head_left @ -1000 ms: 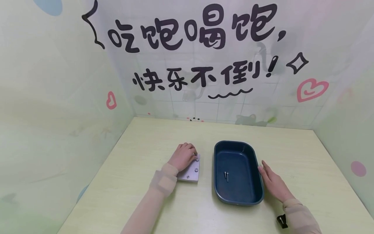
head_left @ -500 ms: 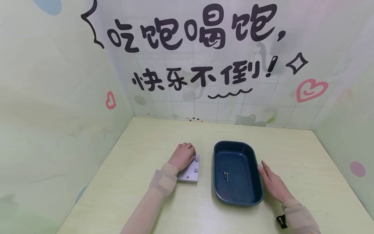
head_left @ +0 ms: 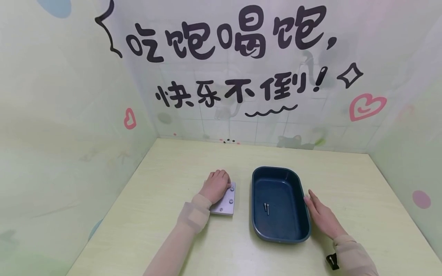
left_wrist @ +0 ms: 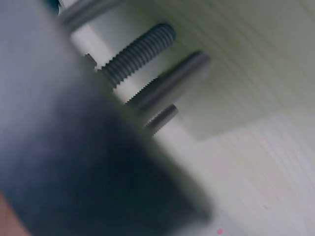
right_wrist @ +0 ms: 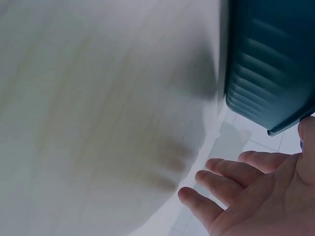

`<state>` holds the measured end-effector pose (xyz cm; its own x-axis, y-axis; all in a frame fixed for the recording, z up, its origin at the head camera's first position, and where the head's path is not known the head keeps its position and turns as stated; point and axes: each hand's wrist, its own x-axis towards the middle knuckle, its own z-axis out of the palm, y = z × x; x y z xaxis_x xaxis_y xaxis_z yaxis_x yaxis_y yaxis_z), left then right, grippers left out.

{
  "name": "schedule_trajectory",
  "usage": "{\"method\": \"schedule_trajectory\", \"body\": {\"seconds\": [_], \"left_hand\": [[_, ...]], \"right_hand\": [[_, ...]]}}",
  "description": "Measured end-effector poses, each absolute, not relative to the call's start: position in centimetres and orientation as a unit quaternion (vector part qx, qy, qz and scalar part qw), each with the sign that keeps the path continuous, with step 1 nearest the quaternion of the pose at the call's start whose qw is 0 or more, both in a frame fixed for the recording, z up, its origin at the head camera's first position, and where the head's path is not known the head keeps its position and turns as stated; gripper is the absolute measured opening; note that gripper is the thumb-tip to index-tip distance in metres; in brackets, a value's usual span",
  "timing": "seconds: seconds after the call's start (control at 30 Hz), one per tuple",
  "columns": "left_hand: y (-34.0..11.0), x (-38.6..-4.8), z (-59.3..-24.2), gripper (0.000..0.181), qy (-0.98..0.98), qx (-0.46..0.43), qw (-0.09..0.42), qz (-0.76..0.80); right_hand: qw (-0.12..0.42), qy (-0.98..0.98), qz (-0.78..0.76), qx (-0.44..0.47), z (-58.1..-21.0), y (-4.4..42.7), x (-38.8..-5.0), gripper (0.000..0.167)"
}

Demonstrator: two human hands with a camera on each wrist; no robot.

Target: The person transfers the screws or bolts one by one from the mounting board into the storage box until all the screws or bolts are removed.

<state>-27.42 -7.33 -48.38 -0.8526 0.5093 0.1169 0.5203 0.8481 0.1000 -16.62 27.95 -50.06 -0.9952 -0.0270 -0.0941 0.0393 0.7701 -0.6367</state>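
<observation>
My left hand (head_left: 216, 186) lies over a light grey metal plate (head_left: 226, 207), with curled fingers pinching what appears to be a bolt near its far right corner; the fingertips are mostly hidden. Several bolt heads (head_left: 231, 201) show on the plate's top. In the left wrist view, threaded bolt shanks (left_wrist: 140, 54) stick out beneath it towards the table. My right hand (head_left: 324, 219) rests against the right side of a dark blue tray (head_left: 306, 212). Its thumb touches the tray near the rim, while the other fingers extend outside. Two small screws (head_left: 266, 209) lie in the tray.
A pale wooden table (head_left: 155, 199) carries everything. A printed curtain (head_left: 228, 126) closes off the back, left and right. Near my right wrist is a small black object (head_left: 332, 261). A gap of table separates the plate from the tray.
My left hand's fingers have shifted very slightly at the plate's far corner. The plate, tray, screws and right hand stay in place.
</observation>
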Motion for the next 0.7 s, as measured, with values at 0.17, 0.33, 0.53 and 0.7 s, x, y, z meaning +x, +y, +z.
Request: {"method": "schedule_trajectory", "body": {"seconds": [0.17, 0.33, 0.53, 0.7], "left_hand": [[-7.4, -27.3, -48.7, 0.016, -0.961, -0.266, 0.049, -0.064], [-7.4, -27.3, -49.1, 0.018, -0.962, -0.264, 0.050, -0.049], [-7.3, -27.4, -48.7, 0.020, -0.964, -0.259, 0.045, -0.046], [-7.1, -27.4, -47.7, 0.019, -0.962, -0.262, 0.061, -0.057]], "right_hand": [[0.049, 0.939, -0.339, 0.004, -50.1, 27.9, -16.6, 0.068], [0.051, 0.939, -0.340, 0.007, -50.3, 27.9, -16.5, 0.068], [0.050, 0.939, -0.339, 0.004, -50.2, 28.0, -16.5, 0.068], [0.052, 0.940, -0.337, 0.005, -50.0, 28.0, -16.5, 0.068]]}}
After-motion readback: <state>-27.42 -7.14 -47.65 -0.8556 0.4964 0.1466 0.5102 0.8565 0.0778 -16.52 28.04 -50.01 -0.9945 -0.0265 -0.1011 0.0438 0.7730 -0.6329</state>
